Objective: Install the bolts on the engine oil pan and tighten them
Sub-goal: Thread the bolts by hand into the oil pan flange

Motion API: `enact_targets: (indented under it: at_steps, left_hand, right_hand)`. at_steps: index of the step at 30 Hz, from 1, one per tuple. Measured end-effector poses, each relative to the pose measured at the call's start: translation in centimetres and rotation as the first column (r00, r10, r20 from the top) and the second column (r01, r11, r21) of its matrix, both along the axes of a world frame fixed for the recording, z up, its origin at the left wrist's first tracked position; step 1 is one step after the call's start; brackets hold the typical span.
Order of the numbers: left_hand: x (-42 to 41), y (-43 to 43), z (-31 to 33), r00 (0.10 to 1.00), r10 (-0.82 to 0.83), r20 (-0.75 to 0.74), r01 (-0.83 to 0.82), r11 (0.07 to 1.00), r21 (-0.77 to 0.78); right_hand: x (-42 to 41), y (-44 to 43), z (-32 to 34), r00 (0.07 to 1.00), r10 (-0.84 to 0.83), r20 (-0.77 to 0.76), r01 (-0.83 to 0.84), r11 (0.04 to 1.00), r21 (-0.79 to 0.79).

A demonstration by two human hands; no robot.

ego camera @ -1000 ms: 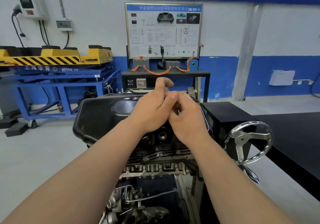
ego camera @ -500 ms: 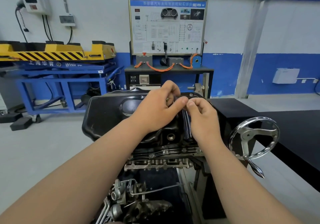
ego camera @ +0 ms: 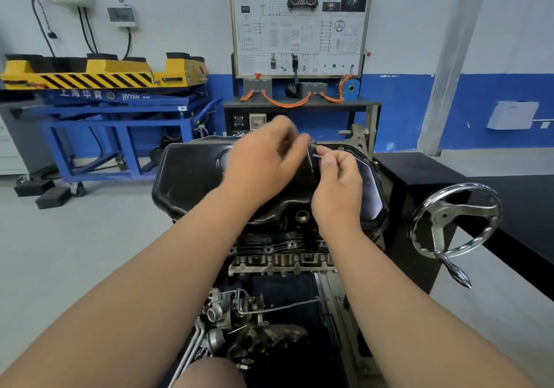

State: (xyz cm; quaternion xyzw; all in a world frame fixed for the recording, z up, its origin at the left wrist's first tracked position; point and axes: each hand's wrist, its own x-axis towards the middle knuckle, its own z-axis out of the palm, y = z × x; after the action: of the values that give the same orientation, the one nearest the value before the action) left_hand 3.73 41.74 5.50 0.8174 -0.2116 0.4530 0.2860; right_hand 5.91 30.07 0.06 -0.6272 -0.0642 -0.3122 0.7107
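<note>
Black and glossy, the moulded metal oil pan (ego camera: 192, 174) sits on top of the grey engine block (ego camera: 281, 260), probably so that its flange can be reached from above. Over the pan's far side the right hand (ego camera: 338, 183) pinches a thin silvery bolt (ego camera: 317, 155) between thumb and forefinger, seemingly ready to carry it to a hole. The left hand (ego camera: 263, 165) is curled just beside it and blurred. I cannot tell whether it holds spare bolts.

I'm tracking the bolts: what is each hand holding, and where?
The right hand pinches a bolt by one end, between thumb and forefinger. The left hand is blurred; its hold cannot be told.
</note>
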Motion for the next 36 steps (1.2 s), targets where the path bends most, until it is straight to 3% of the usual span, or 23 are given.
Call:
enact_targets:
  at_steps: [3, 5, 7, 9, 12, 16, 19, 22, 24, 28, 33, 35, 36]
  left_hand:
    - [-0.5, 5.8, -1.0, 0.945, 0.325, -0.032, -0.324, 0.923, -0.205]
    - [-1.0, 9.9, -2.3, 0.849, 0.494, -0.188, -0.528, 0.810, -0.257]
    - [-1.0, 12.0, -3.2, 0.781, 0.522, -0.343, -0.611, 0.751, -0.249]
    - [-0.8, 12.3, -3.7, 0.791, 0.421, -0.444, -0.580, 0.747, -0.324]
    - [-1.1, 12.1, -3.5, 0.820, 0.345, -0.456, -0.531, 0.756, -0.383]
    - [-2.0, 9.9, -2.3, 0.781, 0.573, -0.250, -0.605, 0.793, -0.073]
    - [-1.3, 4.0, -0.6, 0.888, 0.431, -0.160, -0.429, 0.902, 0.048]
    - [0.1, -2.6, -0.1, 0.931, 0.343, -0.126, -0.320, 0.931, 0.173]
    - [0.7, -4.4, -0.5, 0.921, 0.368, -0.127, -0.331, 0.912, 0.242]
    - [1.5, -3.9, -1.1, 0.905, 0.421, -0.058, -0.398, 0.887, 0.234]
    - [1.6, -4.2, -1.2, 0.902, 0.426, -0.066, -0.397, 0.880, 0.259]
    - [1.7, -4.1, -1.2, 0.899, 0.433, -0.062, -0.405, 0.877, 0.261]
    - [1.7, -4.1, -1.3, 0.899, 0.433, -0.058, -0.405, 0.876, 0.261]
  right_hand:
    - [0.5, 0.0, 0.1, 1.000, -0.028, -0.009, 0.028, 1.000, -0.007]
    - [0.7, 0.0, 0.2, 0.999, -0.030, -0.011, 0.030, 1.000, -0.008]
    - [0.9, 0.0, 0.3, 1.000, -0.021, -0.007, 0.021, 1.000, -0.015]
    - [0.8, 0.0, 0.5, 1.000, -0.010, -0.005, 0.010, 1.000, -0.018]
    - [0.7, -0.1, 0.5, 1.000, -0.005, 0.011, 0.006, 1.000, -0.015]
    - [0.7, 0.1, 0.0, 1.000, -0.020, -0.005, 0.020, 1.000, -0.008]
    - [0.3, 0.2, -0.3, 0.998, -0.067, 0.006, 0.067, 0.997, 0.034]
    - [-0.1, 0.2, -0.4, 0.994, -0.111, -0.001, 0.111, 0.992, 0.056]
    - [-0.6, 0.0, -0.5, 0.993, -0.111, -0.038, 0.112, 0.993, 0.027]
    - [-1.8, -3.3, -1.4, 0.995, -0.097, -0.010, 0.097, 0.995, -0.023]
    - [-2.5, -14.6, -5.0, 0.934, -0.261, -0.243, 0.296, 0.948, 0.116]
    - [-2.0, -17.2, -6.8, 0.895, -0.255, -0.367, 0.295, 0.954, 0.057]
    - [-1.7, -17.8, -7.6, 0.878, -0.252, -0.408, 0.255, 0.966, -0.048]
